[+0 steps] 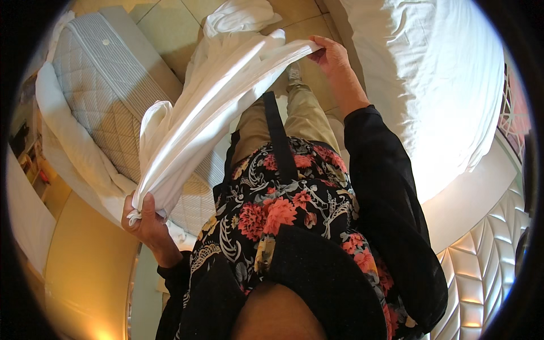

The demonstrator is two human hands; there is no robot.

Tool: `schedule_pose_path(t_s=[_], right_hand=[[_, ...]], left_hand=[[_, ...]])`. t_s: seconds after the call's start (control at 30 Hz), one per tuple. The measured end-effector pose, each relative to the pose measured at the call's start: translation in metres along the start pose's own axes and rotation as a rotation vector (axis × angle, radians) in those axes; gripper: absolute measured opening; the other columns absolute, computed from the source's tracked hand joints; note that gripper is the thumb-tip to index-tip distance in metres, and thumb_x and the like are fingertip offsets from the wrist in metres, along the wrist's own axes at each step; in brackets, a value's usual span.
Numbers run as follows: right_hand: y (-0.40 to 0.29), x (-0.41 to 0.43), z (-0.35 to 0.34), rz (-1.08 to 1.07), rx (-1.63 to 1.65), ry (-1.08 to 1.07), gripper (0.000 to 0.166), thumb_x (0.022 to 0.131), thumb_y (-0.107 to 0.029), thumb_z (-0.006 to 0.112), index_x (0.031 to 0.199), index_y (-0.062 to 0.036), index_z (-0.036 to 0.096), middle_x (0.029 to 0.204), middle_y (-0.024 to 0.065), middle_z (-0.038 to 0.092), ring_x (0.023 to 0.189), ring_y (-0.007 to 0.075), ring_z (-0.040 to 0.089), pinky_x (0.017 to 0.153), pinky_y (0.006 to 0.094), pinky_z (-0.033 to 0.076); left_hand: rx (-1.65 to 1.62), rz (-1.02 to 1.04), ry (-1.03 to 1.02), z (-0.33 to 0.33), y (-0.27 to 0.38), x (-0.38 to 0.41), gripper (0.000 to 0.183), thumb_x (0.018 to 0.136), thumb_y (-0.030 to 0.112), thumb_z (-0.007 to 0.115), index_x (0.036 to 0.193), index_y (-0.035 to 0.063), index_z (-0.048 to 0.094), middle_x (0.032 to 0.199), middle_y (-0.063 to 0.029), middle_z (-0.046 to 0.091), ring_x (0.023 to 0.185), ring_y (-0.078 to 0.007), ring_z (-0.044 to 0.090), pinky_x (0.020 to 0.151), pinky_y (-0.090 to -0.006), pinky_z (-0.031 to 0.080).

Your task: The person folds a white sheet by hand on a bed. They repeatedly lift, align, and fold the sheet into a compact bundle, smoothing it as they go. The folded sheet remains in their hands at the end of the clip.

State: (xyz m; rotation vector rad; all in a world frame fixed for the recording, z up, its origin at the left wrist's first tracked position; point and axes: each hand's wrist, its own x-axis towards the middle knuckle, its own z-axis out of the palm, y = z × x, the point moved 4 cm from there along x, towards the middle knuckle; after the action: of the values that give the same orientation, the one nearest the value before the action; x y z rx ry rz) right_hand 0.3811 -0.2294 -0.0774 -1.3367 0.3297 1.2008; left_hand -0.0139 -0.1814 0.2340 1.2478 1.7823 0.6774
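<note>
A long white sheet (204, 110) stretches between my two hands in loose lengthwise folds. Low on the left, my left hand (146, 221) grips a bunched corner of it, thumb on top. My right hand (329, 55), farther out and to the right, pinches the sheet's edge between thumb and fingers. The far end of the cloth hangs down and reaches the tiled floor in a crumpled heap (242, 17). Part of the sheet passes in front of the bare quilted mattress (102, 93) on the left.
A second bed, draped in a white sheet (446, 85), stands at the right beside a padded headboard (480, 272). Rolled white bedding (72, 114) lies along the left mattress. Floor tiles (174, 29) run between the beds. A black strap (280, 136) hangs before my legs.
</note>
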Motion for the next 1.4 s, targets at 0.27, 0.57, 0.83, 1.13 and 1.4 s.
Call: schedule_pose_path(t_s=[0.27,0.57,0.83,1.13,1.4], right_hand=[[0.024,-0.025,-0.027,0.060,-0.388,-0.006,0.013,0.072,-0.003,0.054,0.079,0.0030,0.063,0.069,0.0097,0.060,0.051,0.0175,0.056,0.046,0.0268,0.047],[0.087,-0.043,-0.064,-0.360,-1.525,-0.241,0.018,0.066,-0.022,0.057,0.070,-0.0063,0.066,0.056,0.0102,0.059,0.045,0.0182,0.057,0.054,0.0329,0.048],[0.057,-0.077,-0.092,0.042,-1.101,-0.253,0.013,0.073,-0.007,0.054,0.071,0.0007,0.064,0.055,0.0039,0.057,0.040,0.0109,0.051,0.039,0.0249,0.042],[-0.069,0.023,0.050,-0.356,-0.533,-0.057,0.013,0.075,-0.009,0.057,0.070,0.0030,0.061,0.064,0.0054,0.057,0.051,0.0166,0.052,0.045,0.0289,0.042],[-0.083,0.018,0.113,-0.348,-0.326,-0.170,0.024,0.076,-0.005,0.050,0.097,0.0018,0.061,0.078,0.0107,0.061,0.063,0.0186,0.056,0.052,0.0269,0.046]], left_hand=[[-0.093,-0.018,0.002,0.005,-0.006,0.003,0.021,0.076,0.009,0.060,0.086,-0.0084,0.053,0.076,-0.0095,0.054,0.066,-0.0145,0.051,0.056,-0.0234,0.043],[0.082,0.053,-0.025,-0.004,-0.011,0.005,0.024,0.074,0.006,0.062,0.093,-0.0084,0.055,0.080,-0.0090,0.055,0.071,-0.0149,0.052,0.062,-0.0250,0.044],[-0.012,-0.029,-0.024,0.007,-0.016,0.013,0.024,0.075,0.008,0.061,0.091,-0.0087,0.054,0.080,-0.0105,0.055,0.071,-0.0157,0.052,0.062,-0.0255,0.044],[0.193,0.070,0.091,0.006,0.008,0.033,0.032,0.082,0.021,0.052,0.094,-0.0085,0.051,0.086,-0.0150,0.054,0.077,-0.0198,0.055,0.062,-0.0299,0.046],[-0.109,0.009,0.195,-0.003,0.010,0.050,0.039,0.084,0.028,0.049,0.098,-0.0076,0.051,0.090,-0.0159,0.054,0.085,-0.0222,0.055,0.069,-0.0321,0.047]])
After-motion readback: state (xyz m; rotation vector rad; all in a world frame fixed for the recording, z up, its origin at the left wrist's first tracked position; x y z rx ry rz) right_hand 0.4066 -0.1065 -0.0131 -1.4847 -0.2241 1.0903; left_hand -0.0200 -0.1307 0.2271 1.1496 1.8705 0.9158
